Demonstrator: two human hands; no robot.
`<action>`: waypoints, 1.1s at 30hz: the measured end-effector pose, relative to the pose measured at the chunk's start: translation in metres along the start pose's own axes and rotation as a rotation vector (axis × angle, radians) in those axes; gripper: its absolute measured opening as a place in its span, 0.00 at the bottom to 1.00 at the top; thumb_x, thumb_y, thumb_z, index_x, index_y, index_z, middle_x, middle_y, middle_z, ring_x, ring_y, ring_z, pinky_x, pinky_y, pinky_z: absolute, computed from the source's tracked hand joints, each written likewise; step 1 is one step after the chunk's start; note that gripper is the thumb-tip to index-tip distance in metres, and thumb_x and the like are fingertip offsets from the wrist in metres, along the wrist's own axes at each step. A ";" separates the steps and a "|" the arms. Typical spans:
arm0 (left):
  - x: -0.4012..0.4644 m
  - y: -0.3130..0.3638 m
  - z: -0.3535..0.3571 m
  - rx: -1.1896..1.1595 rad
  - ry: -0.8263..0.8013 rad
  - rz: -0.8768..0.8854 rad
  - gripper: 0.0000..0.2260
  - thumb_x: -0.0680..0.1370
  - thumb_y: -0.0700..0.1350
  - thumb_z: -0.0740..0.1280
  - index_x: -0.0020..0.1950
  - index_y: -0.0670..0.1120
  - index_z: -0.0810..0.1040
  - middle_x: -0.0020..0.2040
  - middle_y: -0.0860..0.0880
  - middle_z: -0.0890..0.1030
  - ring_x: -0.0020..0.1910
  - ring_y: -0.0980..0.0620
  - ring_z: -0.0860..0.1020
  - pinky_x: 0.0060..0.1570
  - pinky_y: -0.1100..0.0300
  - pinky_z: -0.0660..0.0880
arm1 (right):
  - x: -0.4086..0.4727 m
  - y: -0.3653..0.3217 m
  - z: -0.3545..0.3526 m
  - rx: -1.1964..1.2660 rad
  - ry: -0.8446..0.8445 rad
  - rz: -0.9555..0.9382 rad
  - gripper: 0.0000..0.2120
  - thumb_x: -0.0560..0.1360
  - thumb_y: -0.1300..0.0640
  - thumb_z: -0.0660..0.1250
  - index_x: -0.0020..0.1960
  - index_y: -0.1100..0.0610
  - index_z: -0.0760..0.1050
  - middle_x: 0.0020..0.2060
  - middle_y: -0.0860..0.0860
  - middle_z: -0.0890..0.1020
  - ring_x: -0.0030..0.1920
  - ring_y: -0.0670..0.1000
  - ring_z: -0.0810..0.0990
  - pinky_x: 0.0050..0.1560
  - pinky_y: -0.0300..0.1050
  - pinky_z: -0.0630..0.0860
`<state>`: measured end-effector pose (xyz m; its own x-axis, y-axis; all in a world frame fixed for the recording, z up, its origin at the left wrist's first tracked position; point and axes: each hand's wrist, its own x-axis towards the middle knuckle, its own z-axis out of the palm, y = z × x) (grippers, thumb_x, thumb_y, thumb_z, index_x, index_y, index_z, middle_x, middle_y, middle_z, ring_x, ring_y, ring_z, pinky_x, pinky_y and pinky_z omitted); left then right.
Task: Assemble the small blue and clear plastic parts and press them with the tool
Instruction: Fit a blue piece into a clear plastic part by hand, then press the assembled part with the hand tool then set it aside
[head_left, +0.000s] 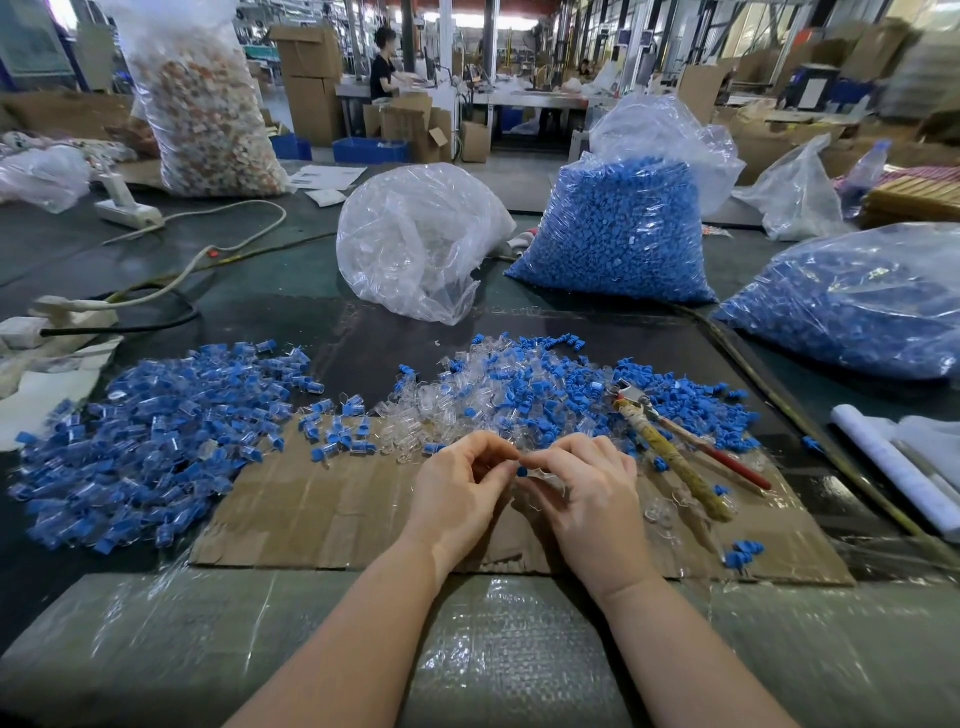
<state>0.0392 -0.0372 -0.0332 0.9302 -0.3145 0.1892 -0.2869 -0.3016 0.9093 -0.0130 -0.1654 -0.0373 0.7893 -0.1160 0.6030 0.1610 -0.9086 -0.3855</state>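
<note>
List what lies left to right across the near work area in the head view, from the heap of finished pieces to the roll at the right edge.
Heap of assembled parts → left hand → small blue part → right hand → pressing tool → white roll.

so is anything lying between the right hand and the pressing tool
Nothing bulky. The tool lies just right of the right hand on the cardboard, with only a few loose clear and blue parts scattered between them.

left hand (457, 488): fingers curled, fingertips meeting the right's.
right hand (587, 488): fingers curled, pinching.
forearms: bare, converging toward centre.
</note>
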 end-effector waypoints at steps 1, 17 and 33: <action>0.000 0.001 0.000 0.000 -0.001 0.001 0.07 0.75 0.39 0.69 0.43 0.51 0.79 0.37 0.52 0.81 0.38 0.57 0.78 0.42 0.67 0.75 | 0.000 0.000 0.000 0.000 -0.004 -0.002 0.07 0.67 0.54 0.76 0.44 0.52 0.81 0.38 0.47 0.78 0.40 0.52 0.75 0.44 0.47 0.65; 0.001 0.001 -0.001 -0.070 0.031 -0.058 0.08 0.74 0.38 0.69 0.40 0.51 0.78 0.35 0.54 0.79 0.32 0.63 0.74 0.36 0.73 0.70 | 0.054 0.048 -0.063 -0.490 -0.482 0.768 0.22 0.74 0.40 0.59 0.61 0.54 0.67 0.64 0.57 0.69 0.65 0.60 0.66 0.63 0.58 0.61; 0.014 0.015 -0.007 -0.551 0.093 -0.326 0.03 0.75 0.34 0.67 0.46 0.41 0.77 0.33 0.47 0.78 0.26 0.56 0.76 0.27 0.63 0.73 | 0.054 0.020 -0.075 -0.250 -0.497 0.502 0.08 0.76 0.49 0.59 0.42 0.53 0.67 0.38 0.49 0.74 0.35 0.47 0.72 0.31 0.42 0.63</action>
<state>0.0496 -0.0398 -0.0140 0.9728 -0.1980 -0.1203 0.1506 0.1458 0.9778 -0.0119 -0.2197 0.0403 0.9166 -0.3996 -0.0128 -0.3817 -0.8651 -0.3253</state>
